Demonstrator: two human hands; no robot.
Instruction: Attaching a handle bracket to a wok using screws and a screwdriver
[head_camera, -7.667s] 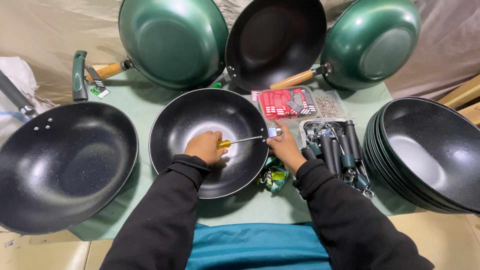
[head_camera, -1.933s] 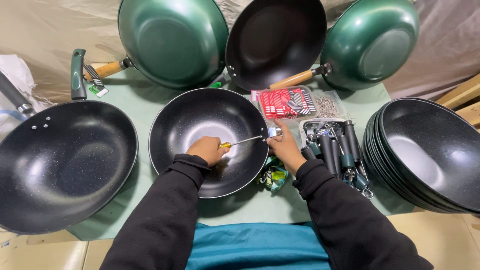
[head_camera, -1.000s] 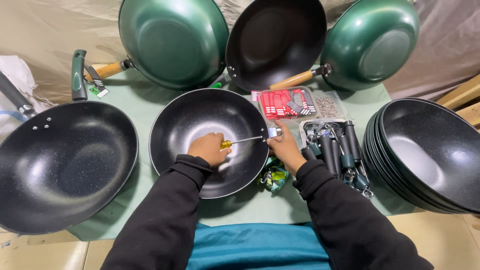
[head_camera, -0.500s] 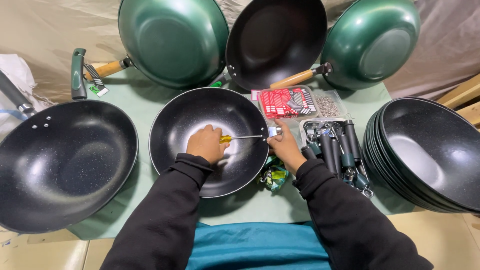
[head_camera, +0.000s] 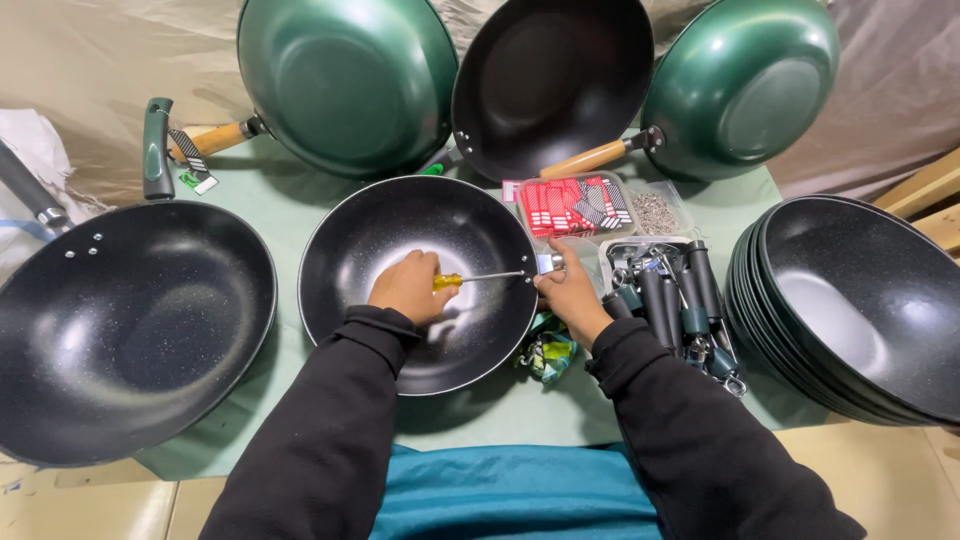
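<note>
Head view: looks down on a desk (head_camera: 300, 215) under a pale green cover, crowded with woks.
Centre wok: a black speckled wok (head_camera: 400, 330) sits open side up near the middle of the desk, close to the front edge.
Left hand: the left hand (head_camera: 408, 287) rests inside the wok, its grip clamped on the yellow handle of a screwdriver (head_camera: 480, 278).
Screwdriver: it lies almost level, the metal shaft running across the bowl to the wok's right rim.
Right hand: the right hand (head_camera: 572, 295) is just outside that rim, its grip pinched on a small silver bracket (head_camera: 549, 263) that touches the rim where the screwdriver tip meets it.
Right of the wok: a tray of dark grey handles (head_camera: 675, 300) lies just beside the right hand; a crumpled green wrapper (head_camera: 548, 352) lies under the wrist.
Behind the tray: a red and white packet (head_camera: 570, 203) and a clear bag of small screws (head_camera: 655, 211).
Right edge: a stack of black woks (head_camera: 860, 310).
Left edge: one large black wok (head_camera: 120, 330) with its handle fitted.
Back edge: three woks lean upright, two green undersides (head_camera: 345, 80) and one black inside (head_camera: 550, 80).
Front edge: teal cloth (head_camera: 510, 495) hangs between the black sleeves.
</note>
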